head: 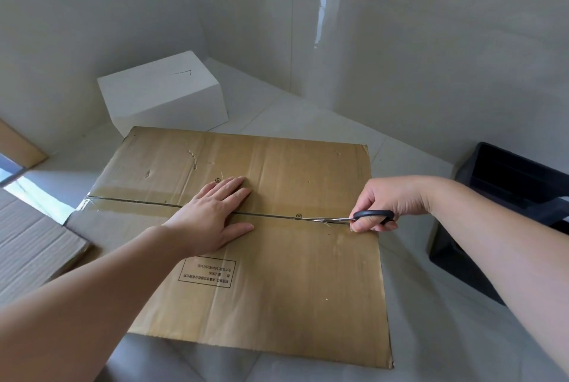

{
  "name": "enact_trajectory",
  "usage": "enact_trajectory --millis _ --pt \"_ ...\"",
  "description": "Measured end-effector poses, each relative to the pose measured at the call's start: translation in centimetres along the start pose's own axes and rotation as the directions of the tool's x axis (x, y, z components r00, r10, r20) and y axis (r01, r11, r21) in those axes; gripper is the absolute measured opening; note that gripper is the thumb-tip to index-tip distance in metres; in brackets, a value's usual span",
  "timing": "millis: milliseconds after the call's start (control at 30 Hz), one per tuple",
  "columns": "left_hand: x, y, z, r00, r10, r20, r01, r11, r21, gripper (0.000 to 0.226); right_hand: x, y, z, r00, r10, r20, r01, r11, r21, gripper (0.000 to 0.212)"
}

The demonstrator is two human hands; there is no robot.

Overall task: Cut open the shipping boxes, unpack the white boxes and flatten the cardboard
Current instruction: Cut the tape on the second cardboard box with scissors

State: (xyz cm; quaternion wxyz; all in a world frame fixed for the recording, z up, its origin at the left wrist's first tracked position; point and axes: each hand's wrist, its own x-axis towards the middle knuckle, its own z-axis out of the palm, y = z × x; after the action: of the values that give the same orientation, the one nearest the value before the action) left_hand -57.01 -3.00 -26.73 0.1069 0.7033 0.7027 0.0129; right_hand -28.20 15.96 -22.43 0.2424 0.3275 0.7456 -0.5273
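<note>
On pale floor tiles, flat brown cardboard shipping box (277, 258), taped centre seam facing up, pinned under spread left hand (212, 215), right hand (381, 206) gripping black-handled scissors (348, 219) at seam's right end: cutting step, next probably a steady draw leftward along tape.

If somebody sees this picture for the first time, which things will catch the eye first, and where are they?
First, the big brown shipping box in the middle of the pale floor, with a taped seam across its top. The left hand presses flat on that seam, while the right hand at the box's right edge grips black-handled scissors with the blades in the seam. Behind, against the wall, stands a white box.
</note>
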Motion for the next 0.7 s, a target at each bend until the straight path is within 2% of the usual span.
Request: enact_trajectory --millis 267,400,700 --pt "0.0 -0.2 0.3 1.000 -0.001 0.000 0.001 1.000 0.000 0.080 1.1 -1.9 0.7 0.999 0.008 0.039 -0.010 0.999 0.052 0.030" --pt "0.1 -0.3 0.3 1.000 0.002 0.000 -0.002 1.000 -0.005 0.081 2.0 -2.9 1.2 0.999 0.007 0.039 -0.008 1.000 0.024 0.044" --pt "-0.6 -1.5 0.3 0.999 -0.030 0.016 0.030 0.999 -0.012 0.085 3.1 -4.6 1.6 0.998 -0.025 0.065 0.023 0.999 0.036 0.025"
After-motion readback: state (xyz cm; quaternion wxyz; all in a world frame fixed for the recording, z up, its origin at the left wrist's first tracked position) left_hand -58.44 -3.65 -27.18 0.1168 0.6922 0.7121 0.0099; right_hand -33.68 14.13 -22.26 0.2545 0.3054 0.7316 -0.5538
